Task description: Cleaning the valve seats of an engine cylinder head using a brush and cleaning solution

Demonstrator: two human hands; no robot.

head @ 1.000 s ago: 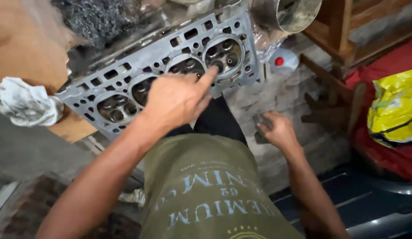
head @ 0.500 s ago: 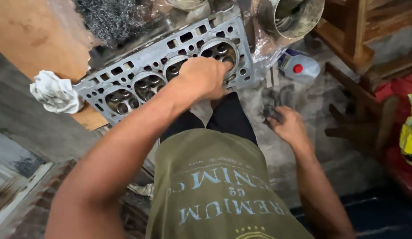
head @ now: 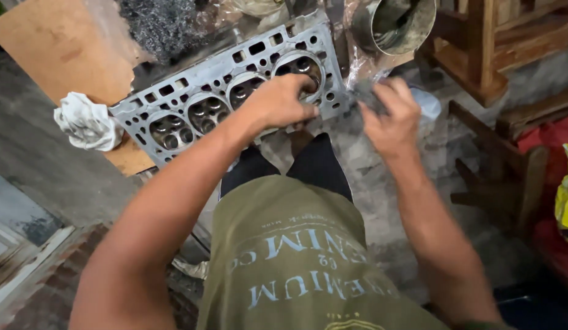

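A grey metal cylinder head (head: 192,98) with a row of round chambers leans face-up in front of me. My left hand (head: 281,101) rests on its right end, fingers curled at the rightmost chamber (head: 299,66). My right hand (head: 391,116) is raised beside the head's right edge, closed on a small dark grey piece (head: 363,98) that looks like abrasive paper or cloth.
A crumpled white rag (head: 85,122) lies by the head's left end on brown cardboard (head: 64,49). A metal can (head: 394,24) stands behind the head. Wooden furniture (head: 491,55) is on the right, with a yellow bag (head: 566,195) at the right edge.
My right hand rose from the concrete floor with the dark piece up to the head's right edge. My left hand went from pointing to gripping the head's right end.
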